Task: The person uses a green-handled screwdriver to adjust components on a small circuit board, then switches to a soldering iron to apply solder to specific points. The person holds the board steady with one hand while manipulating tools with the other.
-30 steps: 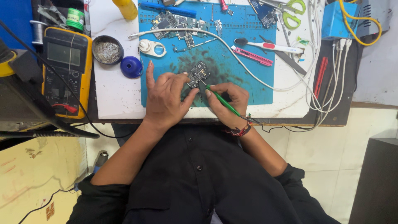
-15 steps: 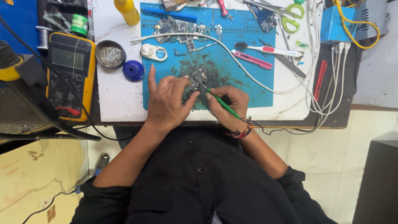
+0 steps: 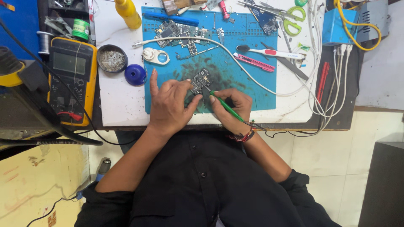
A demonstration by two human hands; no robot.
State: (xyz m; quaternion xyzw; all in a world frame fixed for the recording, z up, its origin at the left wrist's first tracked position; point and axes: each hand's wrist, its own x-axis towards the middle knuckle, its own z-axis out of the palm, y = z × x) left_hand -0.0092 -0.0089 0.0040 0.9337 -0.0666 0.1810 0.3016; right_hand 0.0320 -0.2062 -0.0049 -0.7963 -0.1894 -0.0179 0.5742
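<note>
A small dark circuit board [image 3: 200, 81] lies on the blue work mat [image 3: 248, 80]. My left hand [image 3: 168, 105] pinches the board's near edge with thumb and fingers, the index finger stretched out toward the far side. My right hand [image 3: 231, 107] grips a thin green tool [image 3: 225, 106] like a pen, its tip touching the board. A red band circles my right wrist.
A yellow multimeter [image 3: 70, 77] sits left, beside a round tin [image 3: 112, 59] and a blue cap [image 3: 135, 75]. More circuit boards [image 3: 176, 33], a pink knife [image 3: 253, 62], a toothbrush [image 3: 269, 52], green scissors [image 3: 290, 17], a yellow bottle [image 3: 128, 13] and white cables [image 3: 315, 84] crowd the far side.
The view has shifted slightly, so the bench sits lower in the picture. Both hands stay on the board, with only small movements of the tool tip.
</note>
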